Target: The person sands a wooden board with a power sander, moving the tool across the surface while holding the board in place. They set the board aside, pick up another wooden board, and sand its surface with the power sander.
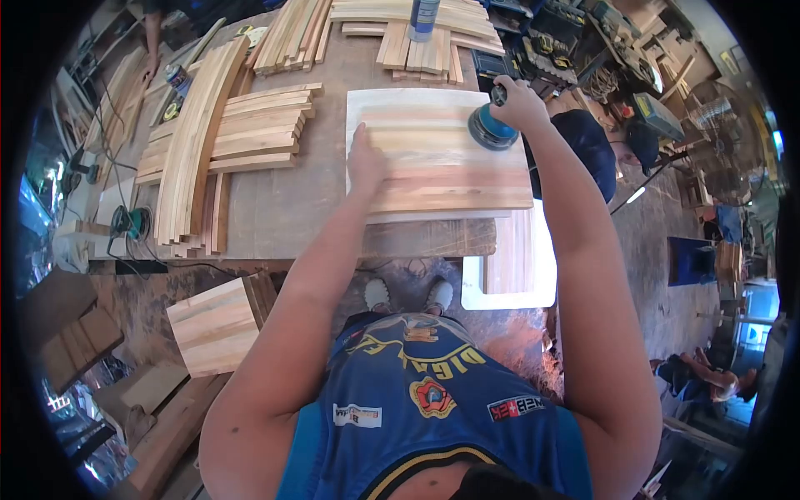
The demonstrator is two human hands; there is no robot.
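Note:
A wooden board [442, 179] made of glued strips in pale and reddish tones lies on a white sheet [362, 104] on the workbench. My left hand [365, 160] grips the board's left edge, slightly blurred. At the board's upper right, my right hand [521, 108] is closed around the top of a teal orbital sander [492, 129]. The sander's round pad sits on the board's surface near the right edge. My fingers partly hide its dark upper end.
Stacks of wooden strips [196, 150] fill the workbench [275, 208] to the left and more lie at the back, with a blue can [423, 18] among them. A glued panel [215, 327] stands below left. Another person's arm [152, 37] shows at upper left. A fan [708, 121] stands right.

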